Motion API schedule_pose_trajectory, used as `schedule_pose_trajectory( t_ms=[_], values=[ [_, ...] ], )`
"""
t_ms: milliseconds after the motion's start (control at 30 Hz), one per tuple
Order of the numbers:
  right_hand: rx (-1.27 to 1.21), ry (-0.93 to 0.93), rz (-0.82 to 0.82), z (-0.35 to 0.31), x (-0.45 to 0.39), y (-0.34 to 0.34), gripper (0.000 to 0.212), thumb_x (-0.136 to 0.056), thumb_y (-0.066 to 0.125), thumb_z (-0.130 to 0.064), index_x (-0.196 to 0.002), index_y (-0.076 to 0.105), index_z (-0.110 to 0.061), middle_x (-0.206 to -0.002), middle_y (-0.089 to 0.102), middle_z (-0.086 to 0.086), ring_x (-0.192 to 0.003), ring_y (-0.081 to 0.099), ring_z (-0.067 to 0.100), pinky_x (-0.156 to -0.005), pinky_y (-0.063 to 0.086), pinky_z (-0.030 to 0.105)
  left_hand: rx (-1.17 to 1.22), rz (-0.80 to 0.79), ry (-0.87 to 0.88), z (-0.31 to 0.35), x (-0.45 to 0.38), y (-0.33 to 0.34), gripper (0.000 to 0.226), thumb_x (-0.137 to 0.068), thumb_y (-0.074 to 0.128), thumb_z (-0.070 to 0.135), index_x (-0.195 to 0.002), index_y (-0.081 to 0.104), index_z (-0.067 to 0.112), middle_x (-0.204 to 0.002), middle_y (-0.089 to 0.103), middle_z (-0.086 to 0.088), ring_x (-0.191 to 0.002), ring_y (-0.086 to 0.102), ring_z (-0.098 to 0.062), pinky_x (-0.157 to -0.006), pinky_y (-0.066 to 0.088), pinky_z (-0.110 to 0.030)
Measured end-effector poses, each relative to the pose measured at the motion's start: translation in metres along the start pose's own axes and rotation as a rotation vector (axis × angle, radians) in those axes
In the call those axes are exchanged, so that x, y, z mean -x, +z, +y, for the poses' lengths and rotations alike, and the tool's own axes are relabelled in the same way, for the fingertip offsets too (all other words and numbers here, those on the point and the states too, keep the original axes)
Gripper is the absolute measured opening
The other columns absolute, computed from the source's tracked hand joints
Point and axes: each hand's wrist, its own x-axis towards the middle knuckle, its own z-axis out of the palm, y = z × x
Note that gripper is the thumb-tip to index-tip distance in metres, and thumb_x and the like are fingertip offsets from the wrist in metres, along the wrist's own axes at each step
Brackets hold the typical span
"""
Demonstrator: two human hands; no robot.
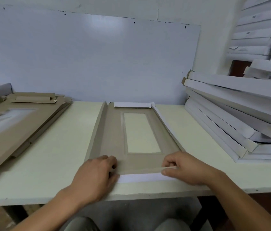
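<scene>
- Folding is the step in hand, as I judge it: the carton blank lies brown face up on the bench, and its near flap, the white strip on my side of the window, is being turned at its crease.
- My left grip sits at the corner nearer me and left of the window, fingers curled on the brown panel and thumb against the flap's end, pinching it.
- My right grip sits nearer me and right of the window, narrow, with the flap's other end pinched between thumb and fingers.
- The flap spans straight between both grips, touching each; no reach is needed.
- Beyond the window the far flap is already turned over; left of it the side wall stands raised, and to its right the side flap leans up.
- The next move, I reckon, calls for both grips to roll the strip over evenly towards the window and press the crease flat, so neither end skews.
- Well left of the window lies a pile of flat blanks; well right of it, stacked white boxes.
</scene>
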Motion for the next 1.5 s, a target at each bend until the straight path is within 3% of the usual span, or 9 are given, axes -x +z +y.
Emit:
schedule_pose_trajectory(
  t_ms=[200,367,467,600,800,967,1200,1400,1500],
  values=[
    [0.218,-0.244,0.177,-0.032,0.008,0.040,0.037,-0.096,0.049,-0.012,-0.130,0.061,-0.021,-0.132,0.056,-0.007,-0.125,0.046,0.012,-0.110,0.025,0.014,-0.032,0.005,0.276,0.023,0.002,0.010,0.032,-0.081,0.049,0.013,-0.108,0.059,0.027,-0.110,0.060,0.010,-0.103,0.057,-0.019,-0.085,0.042,-0.029],
    [0.203,-0.211,-0.033,-0.057,0.021,0.075,0.077,-0.101,0.014,-0.061,-0.160,-0.002,-0.015,-0.167,-0.010,-0.005,-0.151,-0.016,0.003,-0.120,-0.012,0.020,0.014,-0.084,0.325,0.036,0.015,0.035,0.055,-0.099,0.037,0.038,-0.146,0.043,0.011,-0.152,0.042,-0.006,-0.140,0.039,-0.021,-0.121,0.023,-0.034],
    [0.363,-0.105,-0.087,-0.046,0.030,0.070,0.101,-0.078,-0.010,-0.080,-0.158,-0.015,-0.019,-0.163,-0.026,-0.007,-0.146,-0.030,0.005,-0.122,-0.014,0.032,-0.214,-0.007,0.302,0.032,0.024,0.030,0.059,-0.093,0.037,0.050,-0.121,0.070,0.010,-0.127,0.066,-0.009,-0.117,0.064,-0.022,-0.102,0.047,-0.048],
    [0.406,0.010,-0.099,-0.016,0.044,0.055,0.106,-0.069,-0.015,-0.086,-0.157,-0.019,-0.026,-0.160,-0.031,-0.012,-0.144,-0.033,0.004,-0.122,-0.014,0.033,-0.304,0.081,0.278,0.011,0.030,0.012,0.057,-0.096,0.031,0.049,-0.104,0.076,0.014,-0.113,0.073,-0.004,-0.108,0.068,-0.019,-0.102,0.049,-0.048],
    [0.471,0.147,-0.061,0.017,0.056,0.035,0.094,-0.084,-0.001,-0.080,-0.159,-0.014,-0.025,-0.164,-0.024,-0.007,-0.139,-0.030,-0.002,-0.116,-0.015,0.024,-0.325,0.138,0.311,-0.007,0.029,0.001,0.041,-0.094,0.037,0.043,-0.083,0.071,0.024,-0.097,0.070,0.007,-0.104,0.066,-0.016,-0.098,0.043,-0.035],
    [0.492,-0.050,0.090,-0.003,0.042,0.035,0.064,-0.101,0.026,-0.062,-0.155,0.027,-0.026,-0.163,0.016,-0.012,-0.147,0.011,0.005,-0.120,0.010,0.024,-0.226,0.020,0.317,0.013,0.005,0.001,0.027,-0.096,0.044,0.047,-0.083,0.057,0.027,-0.086,0.059,0.009,-0.088,0.056,-0.016,-0.082,0.041,-0.026],
    [0.366,-0.220,0.158,-0.029,0.006,0.033,0.036,-0.108,0.033,-0.036,-0.115,0.065,-0.022,-0.109,0.057,-0.004,-0.104,0.047,0.013,-0.092,0.039,0.029,-0.284,-0.079,0.259,0.018,-0.010,-0.010,0.006,-0.094,0.037,0.022,-0.093,0.042,0.023,-0.081,0.059,-0.005,-0.068,0.044,-0.032,-0.059,0.036,-0.038],
    [0.184,-0.140,0.190,-0.034,-0.026,0.037,0.033,-0.106,0.036,-0.033,-0.128,0.061,-0.031,-0.114,0.066,-0.007,-0.102,0.059,0.016,-0.090,0.048,0.038,-0.242,-0.030,0.160,0.027,-0.024,-0.005,0.024,-0.094,0.037,0.016,-0.117,0.040,0.024,-0.102,0.059,-0.003,-0.090,0.054,-0.030,-0.074,0.041,-0.036],
    [0.290,-0.201,0.197,-0.038,-0.034,0.048,0.036,-0.106,0.035,-0.027,-0.135,0.056,-0.028,-0.122,0.057,-0.001,-0.113,0.050,0.021,-0.100,0.040,0.039,-0.161,-0.058,0.255,0.037,-0.020,0.019,0.042,-0.102,0.032,0.027,-0.142,0.034,0.015,-0.140,0.047,-0.005,-0.126,0.042,-0.025,-0.105,0.031,-0.029]
  ],
)
